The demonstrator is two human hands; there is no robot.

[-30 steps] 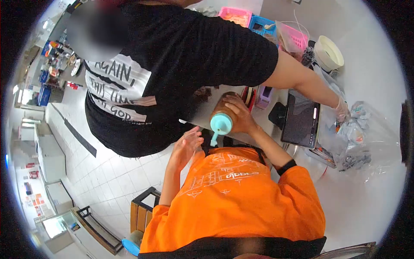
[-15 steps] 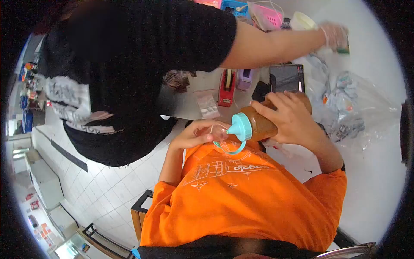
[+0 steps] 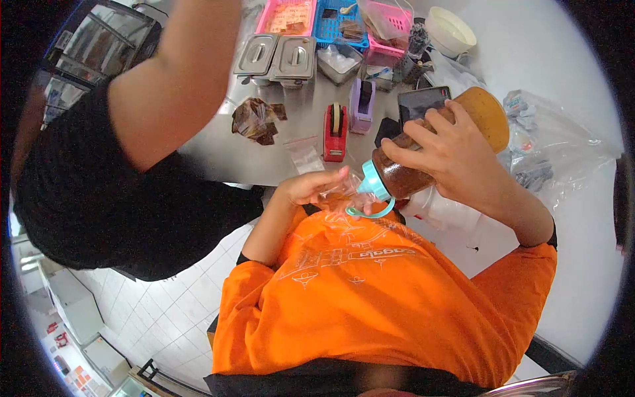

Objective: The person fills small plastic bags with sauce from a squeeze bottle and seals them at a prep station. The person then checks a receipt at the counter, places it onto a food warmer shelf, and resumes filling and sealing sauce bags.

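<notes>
My right hand (image 3: 456, 155) is wrapped round a squeeze bottle (image 3: 488, 114) filled with brown sauce. The bottle is tilted, its base up to the right and its light-blue nozzle cap (image 3: 374, 181) pointing down to the left. A light-blue cap strap (image 3: 378, 212) hangs in a loop under the nozzle. In my left hand (image 3: 307, 188) is a small clear plastic bag (image 3: 336, 198), held in front of my orange shirt. The nozzle tip meets the bag's mouth; how far inside it reaches I cannot tell. Some brownish sauce shows in the bag.
On the steel table stand a red tape dispenser (image 3: 335, 135), a purple one (image 3: 362, 106), lidded steel containers (image 3: 294, 58) and a pile of brown packets (image 3: 256, 120). A phone (image 3: 423, 99) lies behind the bottle. Another person's arm (image 3: 175, 86) reaches across at left.
The other person's arm has swung from the right over to the left, uncovering the table. My right hand has tipped the bottle more steeply, its base higher, with the nozzle at the bag.
</notes>
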